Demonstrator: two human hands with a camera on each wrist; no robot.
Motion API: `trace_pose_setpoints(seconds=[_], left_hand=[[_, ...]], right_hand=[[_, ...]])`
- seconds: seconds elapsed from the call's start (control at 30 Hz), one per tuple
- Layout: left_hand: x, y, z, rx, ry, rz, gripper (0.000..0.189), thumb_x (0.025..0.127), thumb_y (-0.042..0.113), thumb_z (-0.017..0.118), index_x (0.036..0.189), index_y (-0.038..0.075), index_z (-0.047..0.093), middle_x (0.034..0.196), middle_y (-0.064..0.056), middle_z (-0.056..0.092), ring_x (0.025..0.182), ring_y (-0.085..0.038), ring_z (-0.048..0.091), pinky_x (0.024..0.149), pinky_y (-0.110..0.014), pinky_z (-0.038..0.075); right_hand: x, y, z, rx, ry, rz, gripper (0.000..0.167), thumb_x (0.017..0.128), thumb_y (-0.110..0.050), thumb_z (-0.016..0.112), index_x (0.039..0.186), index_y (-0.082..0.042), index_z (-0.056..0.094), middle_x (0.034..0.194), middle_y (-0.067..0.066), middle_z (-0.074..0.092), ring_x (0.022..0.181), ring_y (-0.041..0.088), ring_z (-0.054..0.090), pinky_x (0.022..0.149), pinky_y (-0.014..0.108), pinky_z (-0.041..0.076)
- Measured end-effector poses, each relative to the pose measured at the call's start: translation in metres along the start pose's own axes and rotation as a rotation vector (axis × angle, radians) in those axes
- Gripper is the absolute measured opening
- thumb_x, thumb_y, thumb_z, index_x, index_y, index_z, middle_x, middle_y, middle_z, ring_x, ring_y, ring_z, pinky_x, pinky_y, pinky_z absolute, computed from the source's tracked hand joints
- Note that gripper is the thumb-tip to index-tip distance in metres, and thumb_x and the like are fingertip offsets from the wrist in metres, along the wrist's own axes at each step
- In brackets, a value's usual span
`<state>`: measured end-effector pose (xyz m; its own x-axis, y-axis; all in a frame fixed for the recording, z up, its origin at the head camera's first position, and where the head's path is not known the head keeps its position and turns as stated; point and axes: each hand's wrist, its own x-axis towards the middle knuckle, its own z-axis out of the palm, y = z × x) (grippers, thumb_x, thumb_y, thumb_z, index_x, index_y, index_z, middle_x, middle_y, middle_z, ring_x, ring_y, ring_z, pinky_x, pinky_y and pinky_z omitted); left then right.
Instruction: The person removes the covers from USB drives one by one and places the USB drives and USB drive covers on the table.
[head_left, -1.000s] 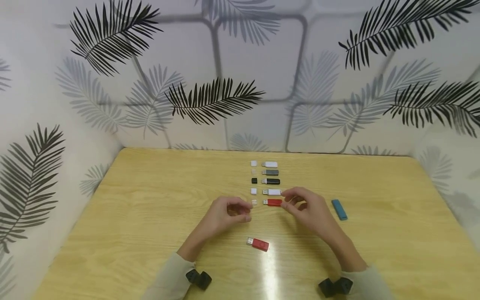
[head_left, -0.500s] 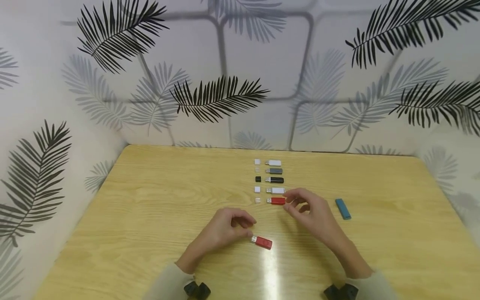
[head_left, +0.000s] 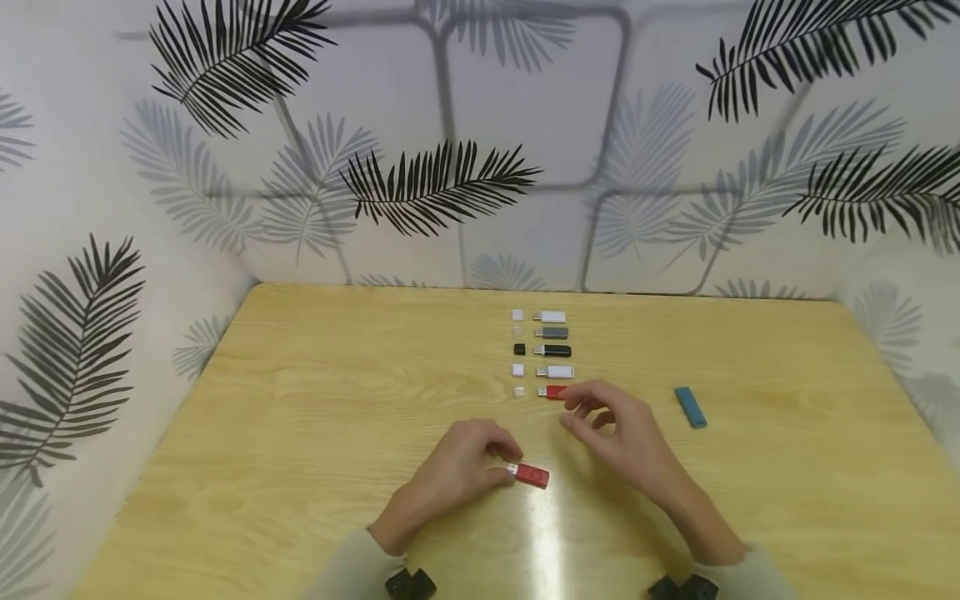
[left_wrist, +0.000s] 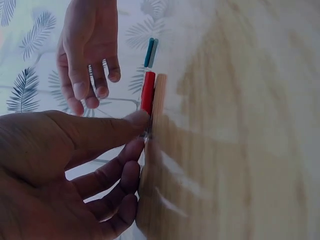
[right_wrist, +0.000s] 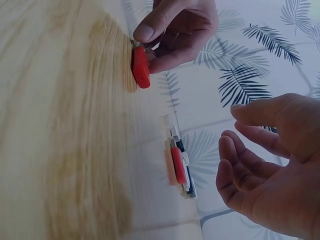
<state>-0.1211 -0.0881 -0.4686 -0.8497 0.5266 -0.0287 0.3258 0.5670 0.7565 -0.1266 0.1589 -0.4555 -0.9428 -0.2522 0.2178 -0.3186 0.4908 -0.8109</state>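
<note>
My left hand (head_left: 468, 467) pinches the left, metal-plug end of a red USB stick (head_left: 533, 476) between thumb and fingers. The stick lies low over the tabletop, and its red body (right_wrist: 140, 67) sticks out toward the right. A clear cap seems to cover the plug, but my fingertips partly hide it. My right hand (head_left: 615, 421) hovers with loosely bent fingers and holds nothing. In the head view its fingertips overlap the end of another red USB stick (head_left: 553, 392), the nearest in a column of uncapped sticks.
Beyond it in the column lie a white stick (head_left: 555, 372), a black one (head_left: 552, 351), a grey one (head_left: 551, 333) and another white one (head_left: 551, 317). Small caps (head_left: 518, 370) line up to their left. A blue stick (head_left: 691, 407) lies right of my right hand.
My left hand has come down from beside the caps to the front red USB stick and now pinches its plug end. The right hand has stayed nearly in place.
</note>
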Motion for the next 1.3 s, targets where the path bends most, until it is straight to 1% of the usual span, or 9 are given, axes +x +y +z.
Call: trace_pose_setpoints(seconds=[0.13, 0.3, 0.4, 0.53, 0.67, 0.83, 1.0, 1.2, 1.3], left_hand=[[0.001, 0.002, 0.002, 0.051, 0.003, -0.003, 0.015, 0.081, 0.002, 0.085, 0.091, 0.011, 0.078, 0.089, 0.006, 0.07, 0.086, -0.009, 0.063, 0.081, -0.026, 0.052], [0.001, 0.003, 0.001, 0.069, 0.016, -0.012, 0.012, 0.083, 0.005, 0.084, 0.091, 0.013, 0.078, 0.089, 0.007, 0.069, 0.085, -0.009, 0.063, 0.079, -0.025, 0.052], [0.004, 0.004, 0.001, 0.055, 0.037, -0.008, 0.011, 0.085, 0.006, 0.083, 0.092, 0.013, 0.078, 0.09, 0.007, 0.069, 0.085, -0.009, 0.063, 0.078, -0.025, 0.052], [0.006, 0.005, -0.001, 0.023, 0.071, 0.0, 0.011, 0.086, 0.005, 0.081, 0.094, 0.012, 0.078, 0.091, 0.004, 0.069, 0.085, -0.011, 0.063, 0.077, -0.025, 0.053], [0.005, 0.004, 0.0, -0.004, 0.09, 0.002, 0.011, 0.086, 0.004, 0.08, 0.095, 0.01, 0.078, 0.091, 0.002, 0.07, 0.083, -0.012, 0.064, 0.076, -0.024, 0.053], [0.003, 0.003, 0.0, -0.026, 0.129, -0.007, 0.014, 0.084, 0.003, 0.082, 0.096, 0.009, 0.078, 0.088, 0.003, 0.07, 0.082, -0.014, 0.065, 0.073, -0.024, 0.053], [0.004, 0.004, -0.005, -0.044, 0.155, -0.008, 0.015, 0.084, 0.003, 0.082, 0.097, 0.008, 0.078, 0.089, 0.002, 0.071, 0.081, -0.016, 0.066, 0.07, -0.024, 0.053], [0.005, 0.004, -0.007, -0.047, 0.176, 0.009, 0.015, 0.084, 0.002, 0.082, 0.097, 0.008, 0.079, 0.091, 0.0, 0.071, 0.082, -0.016, 0.065, 0.068, -0.024, 0.05], [0.005, 0.003, -0.006, -0.055, 0.187, 0.026, 0.016, 0.083, 0.001, 0.082, 0.097, 0.009, 0.079, 0.092, 0.0, 0.072, 0.082, -0.016, 0.066, 0.067, -0.024, 0.05]], right_hand=[[0.001, -0.003, 0.002, 0.018, 0.002, -0.036, 0.02, 0.092, -0.006, 0.077, 0.111, -0.009, 0.071, 0.097, -0.003, 0.069, 0.086, 0.015, 0.066, 0.072, 0.03, 0.057], [-0.001, -0.005, 0.006, 0.024, -0.016, -0.067, 0.021, 0.092, -0.007, 0.078, 0.111, -0.009, 0.07, 0.098, -0.002, 0.071, 0.086, 0.013, 0.065, 0.073, 0.03, 0.057], [-0.002, -0.005, 0.008, 0.007, -0.018, -0.086, 0.022, 0.09, -0.007, 0.08, 0.111, -0.008, 0.07, 0.1, 0.0, 0.072, 0.086, 0.012, 0.064, 0.073, 0.03, 0.057], [-0.003, -0.005, 0.011, 0.0, -0.023, -0.14, 0.027, 0.087, -0.004, 0.082, 0.111, -0.007, 0.07, 0.103, 0.004, 0.073, 0.088, 0.013, 0.065, 0.074, 0.033, 0.058], [-0.005, -0.005, 0.016, -0.011, -0.042, -0.191, 0.031, 0.084, -0.002, 0.084, 0.111, -0.006, 0.07, 0.103, 0.005, 0.072, 0.089, 0.016, 0.066, 0.073, 0.035, 0.058], [-0.007, -0.005, 0.021, -0.024, -0.059, -0.235, 0.031, 0.082, -0.002, 0.085, 0.109, -0.005, 0.071, 0.103, 0.006, 0.072, 0.088, 0.019, 0.067, 0.072, 0.038, 0.059], [-0.006, -0.004, 0.023, -0.052, -0.066, -0.233, 0.029, 0.082, -0.002, 0.086, 0.107, -0.005, 0.072, 0.1, 0.005, 0.07, 0.086, 0.02, 0.067, 0.071, 0.037, 0.059], [-0.006, -0.001, 0.026, -0.046, -0.095, -0.225, 0.03, 0.08, 0.003, 0.085, 0.105, -0.007, 0.072, 0.101, 0.001, 0.07, 0.086, 0.02, 0.067, 0.072, 0.035, 0.059], [-0.006, 0.0, 0.028, -0.042, -0.104, -0.218, 0.029, 0.08, 0.004, 0.085, 0.103, -0.009, 0.073, 0.1, -0.001, 0.07, 0.084, 0.017, 0.067, 0.072, 0.035, 0.059]])
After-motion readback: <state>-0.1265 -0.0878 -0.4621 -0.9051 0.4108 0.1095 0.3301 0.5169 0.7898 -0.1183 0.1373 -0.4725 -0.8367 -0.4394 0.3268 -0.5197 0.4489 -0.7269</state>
